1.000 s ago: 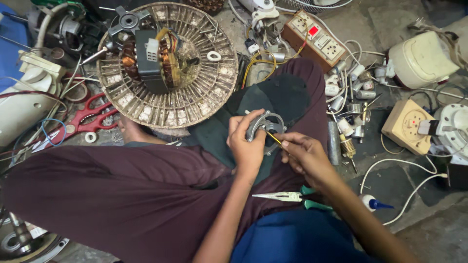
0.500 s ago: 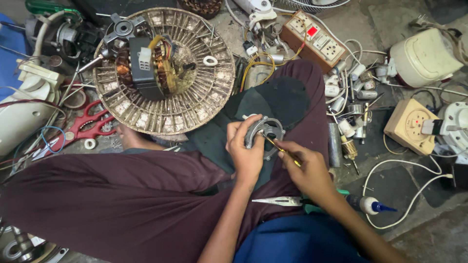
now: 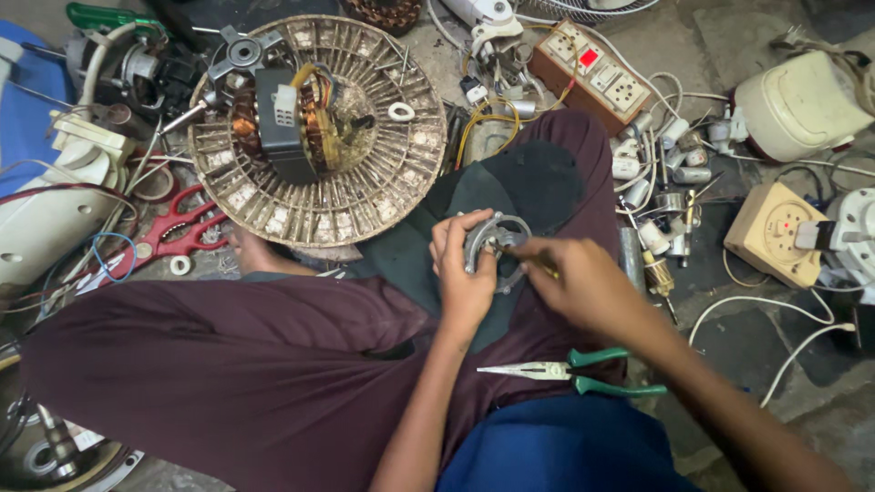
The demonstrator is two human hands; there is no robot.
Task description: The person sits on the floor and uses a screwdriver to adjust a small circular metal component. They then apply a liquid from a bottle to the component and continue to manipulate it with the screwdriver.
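Observation:
I sit cross-legged on the floor in maroon trousers. My left hand point(image 3: 463, 271) grips a small round grey metal part point(image 3: 493, 239) over my lap. My right hand point(image 3: 583, 284) holds a thin yellow-handled tool point(image 3: 538, 264) whose tip touches that part. Green-handled needle-nose pliers point(image 3: 565, 371) lie on my right thigh, just below my right hand. A dark cloth point(image 3: 510, 196) covers my knee under the part.
A round dusty fan grille point(image 3: 365, 191) with a copper-wound motor point(image 3: 284, 118) lies ahead. Red scissors point(image 3: 169, 235) lie left. A brown socket board point(image 3: 597, 77), a beige box point(image 3: 770, 232), a cream housing point(image 3: 797, 91), white cables and several small parts crowd the right.
My right hand has moved up and left, closer to the metal part, with the tool's tip now against it. The view has shifted slightly.

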